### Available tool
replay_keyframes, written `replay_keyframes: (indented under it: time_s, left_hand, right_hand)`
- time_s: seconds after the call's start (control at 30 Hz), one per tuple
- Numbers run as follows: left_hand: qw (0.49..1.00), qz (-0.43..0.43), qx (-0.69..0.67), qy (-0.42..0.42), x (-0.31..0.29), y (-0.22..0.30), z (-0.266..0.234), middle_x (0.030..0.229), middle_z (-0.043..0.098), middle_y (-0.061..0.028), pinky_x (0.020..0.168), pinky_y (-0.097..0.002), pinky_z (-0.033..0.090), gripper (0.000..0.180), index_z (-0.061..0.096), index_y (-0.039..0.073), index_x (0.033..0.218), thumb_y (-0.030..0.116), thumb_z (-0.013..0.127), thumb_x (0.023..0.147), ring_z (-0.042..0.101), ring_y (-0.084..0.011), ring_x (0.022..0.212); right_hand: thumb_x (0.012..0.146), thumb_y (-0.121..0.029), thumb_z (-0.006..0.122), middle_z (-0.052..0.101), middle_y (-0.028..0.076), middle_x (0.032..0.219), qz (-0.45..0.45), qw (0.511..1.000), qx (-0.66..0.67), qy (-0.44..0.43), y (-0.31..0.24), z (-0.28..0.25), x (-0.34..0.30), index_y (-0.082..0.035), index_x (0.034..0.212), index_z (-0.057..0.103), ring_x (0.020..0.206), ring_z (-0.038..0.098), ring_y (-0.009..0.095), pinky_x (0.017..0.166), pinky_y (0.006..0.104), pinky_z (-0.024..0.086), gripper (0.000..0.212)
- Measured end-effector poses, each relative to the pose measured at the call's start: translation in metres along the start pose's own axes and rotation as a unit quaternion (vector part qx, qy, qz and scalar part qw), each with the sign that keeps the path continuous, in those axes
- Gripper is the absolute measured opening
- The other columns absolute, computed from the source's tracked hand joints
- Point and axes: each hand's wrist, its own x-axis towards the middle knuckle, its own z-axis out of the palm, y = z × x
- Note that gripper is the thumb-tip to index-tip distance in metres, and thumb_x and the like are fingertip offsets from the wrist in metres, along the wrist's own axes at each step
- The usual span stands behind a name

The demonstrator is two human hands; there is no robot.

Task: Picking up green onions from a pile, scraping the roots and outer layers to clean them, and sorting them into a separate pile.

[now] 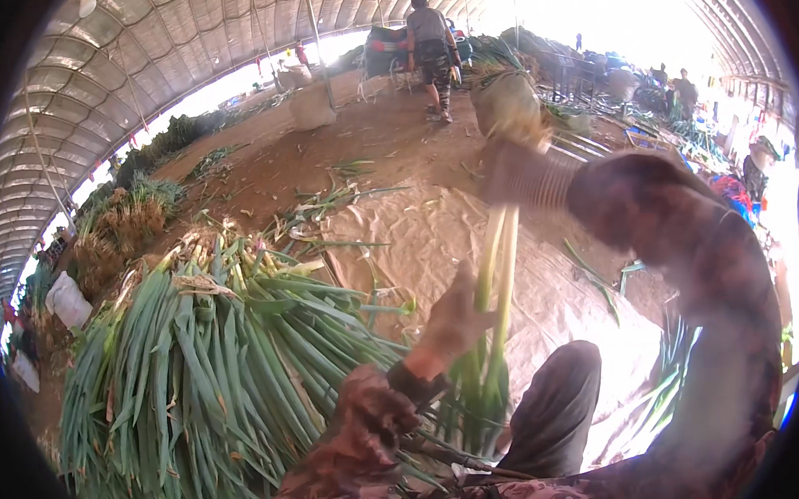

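A few long green onions (506, 285) stand nearly upright before me, pale stalks upward and green leaves hanging toward my knee. My left hand (454, 317) is closed around their stalks at mid-length, its thumb lying across them. Higher up, my right hand (510, 171) is at the upper part of the same stalks. Motion smears its fingers, so their grip does not show. Blurred tan roots (521, 124) appear just beyond it. To the left lies a large heap of green onions (208, 347), leaves fanning toward me.
A tan ground sheet (398, 227) spreads ahead. More green onions (672, 371) lie at the right, by my sleeve. Farther off, a person (431, 47) walks near a loaded cart (385, 52). A large tan bundle (504, 102) and a white sack (67, 301) stand about.
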Motion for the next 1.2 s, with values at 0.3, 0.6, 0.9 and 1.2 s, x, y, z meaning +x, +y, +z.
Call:
replay_keyframes:
  time_s: [0.3, 0.6, 0.9, 1.2]
  left_hand:
    - [0.973, 0.018, 0.153, 0.172, -0.089, -0.04, -0.086, 0.141, 0.045, -0.0276, 0.11, -0.0397, 0.036, 0.087, 0.029, -0.008, 0.146, 0.02, 0.08, 0.081, 0.045, -0.0328, 0.134]
    - [0.958, -0.128, -0.238, -0.095, -0.069, -0.013, -0.029, 0.138, 0.047, -0.0247, 0.109, -0.0387, 0.039, 0.089, 0.036, -0.01, 0.14, 0.045, 0.076, 0.084, 0.046, -0.0311, 0.13]
    - [0.748, -0.23, -0.617, -0.082, 0.003, -0.046, 0.074, 0.151, 0.028, -0.0316, 0.116, -0.0501, 0.029, 0.116, 0.003, -0.006, 0.151, 0.066, 0.064, 0.083, 0.031, -0.0448, 0.14]
    - [0.922, -0.043, -0.379, -0.069, 0.066, 0.009, 0.062, 0.136, 0.052, -0.0233, 0.101, -0.0417, 0.047, 0.077, 0.033, -0.004, 0.145, 0.051, 0.056, 0.097, 0.056, -0.0308, 0.122]
  right_hand:
    - [0.087, -0.022, 0.066, 0.065, 0.004, 0.083, 0.352, 0.924, -0.063, 0.135, 0.162, 0.075, -0.124, -0.023, 0.108, 0.066, 0.085, 0.066, 0.023, 0.075, 0.0395, 0.053, 0.021]
    - [0.084, -0.024, 0.068, 0.067, 0.003, 0.09, 0.407, 0.911, 0.067, -0.006, 0.055, 0.042, -0.098, -0.02, 0.098, 0.067, 0.089, 0.067, 0.023, 0.08, 0.0429, 0.05, 0.015]
    - [0.081, -0.021, 0.066, 0.066, 0.003, 0.085, 0.331, 0.934, 0.12, 0.063, -0.021, 0.019, -0.163, -0.017, 0.093, 0.066, 0.088, 0.066, 0.021, 0.076, 0.0394, 0.048, 0.013]
    - [0.075, -0.031, 0.076, 0.066, 0.008, 0.088, 0.601, 0.739, 0.303, 0.019, -0.112, 0.114, -0.298, -0.014, 0.095, 0.064, 0.086, 0.066, 0.03, 0.073, 0.0462, 0.05, 0.029]
